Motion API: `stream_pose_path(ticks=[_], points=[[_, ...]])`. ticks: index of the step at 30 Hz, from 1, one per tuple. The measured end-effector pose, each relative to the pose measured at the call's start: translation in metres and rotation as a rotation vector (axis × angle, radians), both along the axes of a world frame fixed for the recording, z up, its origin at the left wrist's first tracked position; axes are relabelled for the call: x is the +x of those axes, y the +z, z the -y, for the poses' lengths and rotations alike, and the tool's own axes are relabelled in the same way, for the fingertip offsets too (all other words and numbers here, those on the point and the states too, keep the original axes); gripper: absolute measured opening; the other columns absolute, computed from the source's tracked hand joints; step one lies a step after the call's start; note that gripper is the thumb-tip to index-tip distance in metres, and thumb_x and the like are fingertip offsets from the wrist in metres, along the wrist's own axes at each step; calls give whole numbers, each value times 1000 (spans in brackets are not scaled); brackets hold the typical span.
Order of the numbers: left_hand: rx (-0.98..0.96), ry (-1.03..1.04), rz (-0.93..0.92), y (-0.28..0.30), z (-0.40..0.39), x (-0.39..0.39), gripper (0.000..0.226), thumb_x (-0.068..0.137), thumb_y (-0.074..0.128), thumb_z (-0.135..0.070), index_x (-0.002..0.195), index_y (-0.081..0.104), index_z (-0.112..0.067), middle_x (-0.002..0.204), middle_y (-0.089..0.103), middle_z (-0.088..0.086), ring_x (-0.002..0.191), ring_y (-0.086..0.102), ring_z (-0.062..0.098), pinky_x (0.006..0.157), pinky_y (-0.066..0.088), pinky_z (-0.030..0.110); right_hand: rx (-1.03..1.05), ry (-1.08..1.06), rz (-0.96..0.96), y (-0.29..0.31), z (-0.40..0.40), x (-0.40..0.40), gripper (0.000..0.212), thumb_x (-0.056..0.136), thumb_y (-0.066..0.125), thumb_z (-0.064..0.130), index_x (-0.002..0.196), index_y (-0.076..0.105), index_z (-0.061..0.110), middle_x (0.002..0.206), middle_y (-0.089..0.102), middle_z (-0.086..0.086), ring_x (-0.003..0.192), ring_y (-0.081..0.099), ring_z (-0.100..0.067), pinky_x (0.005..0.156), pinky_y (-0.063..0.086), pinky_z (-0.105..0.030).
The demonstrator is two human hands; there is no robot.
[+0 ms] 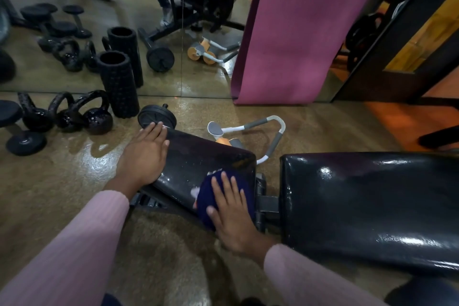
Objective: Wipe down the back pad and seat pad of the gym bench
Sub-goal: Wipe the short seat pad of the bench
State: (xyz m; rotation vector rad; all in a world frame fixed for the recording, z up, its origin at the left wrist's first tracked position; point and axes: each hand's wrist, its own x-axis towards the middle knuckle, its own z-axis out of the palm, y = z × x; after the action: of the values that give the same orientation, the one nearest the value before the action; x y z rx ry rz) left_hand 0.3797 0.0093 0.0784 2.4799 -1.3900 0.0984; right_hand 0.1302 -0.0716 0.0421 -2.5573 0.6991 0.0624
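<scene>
The black gym bench lies across the lower middle of the view. Its smaller seat pad (198, 156) is on the left, and the long glossy back pad (367, 196) stretches to the right. My right hand (231, 211) presses flat, fingers straight, on a dark blue cloth (206, 206) at the seat pad's near right corner, beside the gap between the pads. My left hand (144, 154) rests flat on the seat pad's far left edge. Both sleeves are pink.
A wall mirror runs along the back. Black kettlebells (82, 117), a foam roller (119, 84), a dumbbell (24, 141) and a wheel (156, 117) stand at the left. An orange and grey ab roller (248, 134) lies behind the bench. A purple mat (293, 32) leans upright.
</scene>
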Motion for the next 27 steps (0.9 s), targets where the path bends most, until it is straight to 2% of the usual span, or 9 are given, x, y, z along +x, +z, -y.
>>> stream_pose_path(ticks=[2, 4, 7, 9, 14, 18, 21, 24, 27], points=[[0, 2, -5, 1, -1, 0, 49, 102, 29, -27, 143, 35, -1, 152, 30, 12, 143, 23, 24, 117, 18, 37, 46, 55, 34, -4, -9, -29, 56, 101, 16, 49, 148, -14, 42, 153, -30, 22, 138, -33, -4, 114, -18, -34], [9, 1, -6, 0, -2, 0, 50, 102, 28, -28, 144, 33, -1, 153, 29, 12, 143, 22, 24, 117, 16, 37, 141, -34, 38, -10, -4, -46, 53, 101, 15, 49, 147, -11, 46, 151, -28, 28, 138, -32, 1, 117, -14, -36], [21, 4, 4, -1, -1, -1, 50, 102, 27, -28, 144, 31, -1, 154, 27, 12, 144, 20, 24, 118, 14, 36, 221, -253, 50, -13, 14, -27, 52, 101, 16, 47, 145, -12, 44, 155, -26, 19, 140, -30, -5, 119, -7, -45], [19, 6, 9, -1, -1, -2, 50, 102, 27, -27, 144, 32, 0, 153, 28, 12, 143, 21, 24, 118, 14, 36, 201, -341, 4, -8, 22, 1, 54, 102, 17, 45, 147, -13, 39, 157, -23, 11, 142, -26, -10, 118, -9, -45], [-9, 4, 15, 0, -1, -1, 50, 102, 24, -28, 142, 37, 0, 151, 33, 13, 141, 26, 26, 116, 17, 37, 41, -141, 50, -7, -7, 3, 55, 99, 10, 53, 146, -16, 45, 154, -28, 19, 141, -30, -8, 116, -14, -39], [-13, -7, 16, -1, -1, 0, 59, 98, 17, -34, 142, 37, -1, 150, 34, 13, 141, 27, 25, 116, 17, 36, 100, -125, 88, -20, -7, -38, 51, 97, 12, 57, 144, -7, 53, 151, -25, 32, 138, -29, 3, 116, -12, -35], [-3, -14, 15, -4, -2, 2, 53, 102, 20, -31, 143, 35, -2, 152, 32, 12, 142, 24, 25, 117, 16, 36, 186, -292, 107, -21, 9, -28, 50, 101, 20, 47, 141, -9, 50, 154, -21, 25, 141, -27, -2, 120, -5, -40], [0, -14, 22, -3, -1, 2, 52, 101, 26, -32, 143, 36, -3, 151, 34, 11, 142, 26, 25, 116, 19, 39, 141, -448, 40, -16, 19, 6, 53, 102, 19, 44, 147, -11, 41, 159, -17, 12, 145, -20, -13, 118, -4, -43], [-9, -2, 19, -1, -1, 1, 56, 98, 23, -34, 139, 43, -2, 146, 42, 12, 138, 32, 28, 114, 25, 41, 60, -368, 4, -10, 9, 10, 54, 101, 14, 45, 146, -16, 40, 156, -24, 14, 144, -24, -12, 119, -8, -42]])
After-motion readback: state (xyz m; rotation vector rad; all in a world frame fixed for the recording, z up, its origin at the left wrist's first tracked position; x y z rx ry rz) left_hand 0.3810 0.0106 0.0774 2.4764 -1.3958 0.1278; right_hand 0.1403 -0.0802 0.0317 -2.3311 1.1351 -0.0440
